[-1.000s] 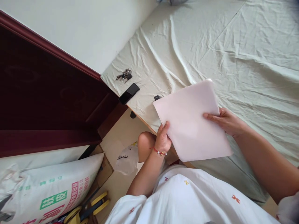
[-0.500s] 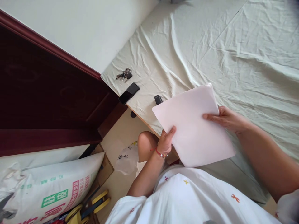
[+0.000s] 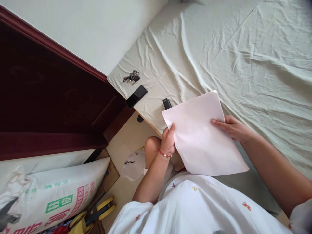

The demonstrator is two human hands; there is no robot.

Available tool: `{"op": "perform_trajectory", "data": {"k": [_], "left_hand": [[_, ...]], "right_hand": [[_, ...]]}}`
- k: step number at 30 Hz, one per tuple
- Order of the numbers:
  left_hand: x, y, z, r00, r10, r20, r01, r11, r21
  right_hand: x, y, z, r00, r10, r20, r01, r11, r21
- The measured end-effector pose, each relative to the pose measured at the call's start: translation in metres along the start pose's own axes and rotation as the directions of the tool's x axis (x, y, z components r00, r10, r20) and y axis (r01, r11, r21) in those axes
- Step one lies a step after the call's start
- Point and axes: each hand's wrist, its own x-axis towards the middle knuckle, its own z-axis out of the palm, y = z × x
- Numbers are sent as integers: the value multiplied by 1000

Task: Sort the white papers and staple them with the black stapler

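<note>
A blank white sheet of paper [image 3: 202, 139], maybe several together, is held up over my lap at the bed's edge. My left hand [image 3: 168, 140], with a red beaded string on the wrist, pinches its left edge, thumb on top. On the right edge, my right hand [image 3: 231, 127] grips the paper with the thumb lying across its face and the fingers hidden beneath. Just past the paper's far left corner lies a small black object [image 3: 167, 103], partly covered by the sheet.
On the pale green bedsheet [image 3: 243, 65] lie a black phone [image 3: 136, 96] at the edge and a bunch of keys [image 3: 132, 77]. A dark red wooden panel [image 3: 56, 87] stands left. Below are a white printed sack [image 3: 60, 191], a yellow-wheeled thing [image 3: 106, 203] and a plastic bag [image 3: 134, 165].
My left hand has moved slightly up along the paper's left edge. The sheet has tilted a little, and its far right corner is lower in view. Both hands keep their hold.
</note>
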Motion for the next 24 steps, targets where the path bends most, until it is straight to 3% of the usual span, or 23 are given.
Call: {"op": "perform_trajectory", "data": {"k": [3, 5, 6, 8, 9, 10, 11, 14, 17, 21, 24], "left_hand": [[4, 3, 1, 999, 33, 38, -36, 997, 73], [5, 3, 0, 996, 48, 69, -57, 990, 126], [5, 3, -1, 996, 49, 81, -61, 987, 149], [4, 2, -3, 994, 45, 104, -64, 982, 180], [4, 1, -3, 993, 44, 113, -65, 980, 189], [4, 1, -3, 992, 42, 123, -65, 979, 193], [4, 0, -3, 991, 40, 131, -65, 978, 196], [2, -1, -1, 987, 25, 160, -59, 976, 211], [0, -1, 3, 981, 24, 190, -67, 972, 224], [-2, -2, 4, 977, 34, 213, -88, 965, 248], [-4, -2, 3, 983, 25, 184, -73, 963, 258]], "right_hand": [[0, -1, 0, 999, -39, -7, 39, 998, -39], [3, -5, -2, 977, -192, -96, 179, 975, -129], [5, -9, -3, 929, -323, -178, 280, 932, -230], [8, -21, -4, 723, -629, -284, 428, 731, -531], [10, -30, -3, 600, -754, -268, 439, 590, -678], [11, -40, 0, 510, -837, -198, 434, 450, -780], [13, -51, 5, 491, -865, -104, 435, 347, -831], [20, -80, 27, 487, -851, 195, 511, 96, -854], [31, -95, 51, 522, -761, 385, 549, -46, -835], [41, -99, 67, 670, -584, 459, 529, -58, -847], [40, -102, 60, 728, -555, 402, 476, -12, -879]]}}
